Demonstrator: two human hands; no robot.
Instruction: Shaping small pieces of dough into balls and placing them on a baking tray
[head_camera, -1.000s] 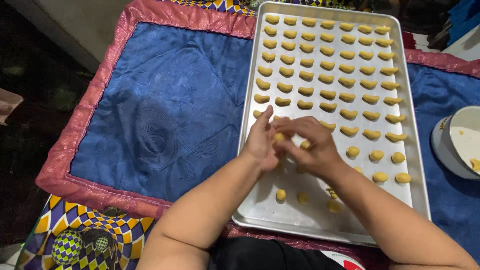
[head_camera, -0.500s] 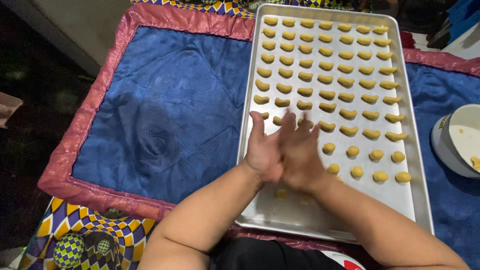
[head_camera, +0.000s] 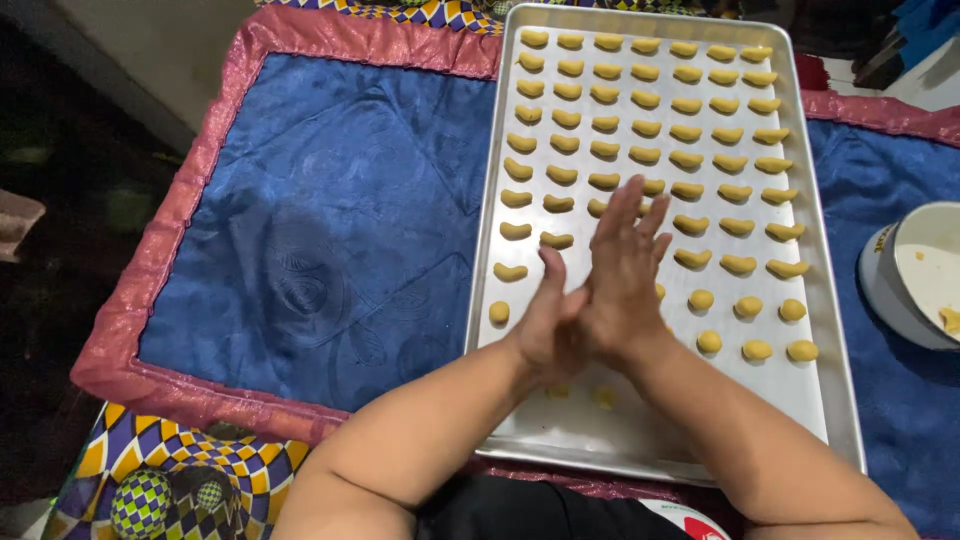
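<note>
Head view (1 camera), steeply downward

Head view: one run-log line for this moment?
left hand + right hand: palms pressed together, contents hidden | below: metal baking tray | curved dough pieces in rows

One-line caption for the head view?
Left hand and right hand pressed palm to palm above a metal tray of yellow dough pieces.
</note>
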